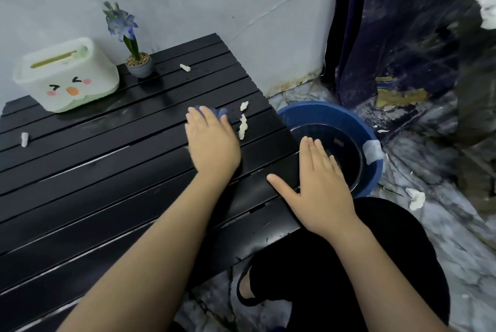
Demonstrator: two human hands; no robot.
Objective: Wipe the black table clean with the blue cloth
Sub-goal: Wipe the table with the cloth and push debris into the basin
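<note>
The black slatted table point(107, 165) fills the left and middle of the view. My left hand point(212, 141) lies flat on it near the right end, pressing down on the blue cloth point(222, 112), of which only small bits show past my fingertips. White crumpled scraps lie on the slats: a cluster point(243, 123) just right of the cloth, one point(185, 67) further back, one point(24, 139) at the far left. My right hand point(319, 186) rests flat and open on the table's right edge, fingers reaching over a blue basin.
A blue basin point(373, 170) with dark water stands on the floor right of the table. A white tissue box with a cartoon face point(67, 76) and a small potted purple flower point(139, 63) stand at the table's back. White scraps lie on the marbled floor point(416, 198).
</note>
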